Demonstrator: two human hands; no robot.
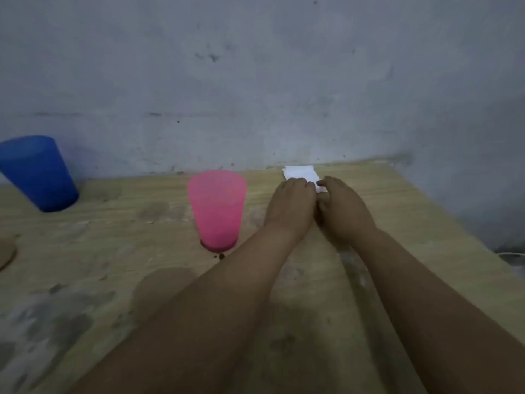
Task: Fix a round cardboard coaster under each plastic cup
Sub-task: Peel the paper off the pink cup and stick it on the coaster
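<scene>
Just left of both hands [316, 206], pink cup [217, 210]

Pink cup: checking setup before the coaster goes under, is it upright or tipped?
Upright: the pink cup stands narrow base down, wide rim up.

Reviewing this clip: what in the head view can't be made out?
- White item at the table's far edge: blurred, partly covered by both hands; what it is cannot be told.
- Left hand and right hand: fingertips blurred, so grip unclear.
- Brown cardboard piece: cut off by the left frame edge.
- Pink cup: whether a coaster sits under its base is unclear.
- Blue cup: blurred.
</scene>
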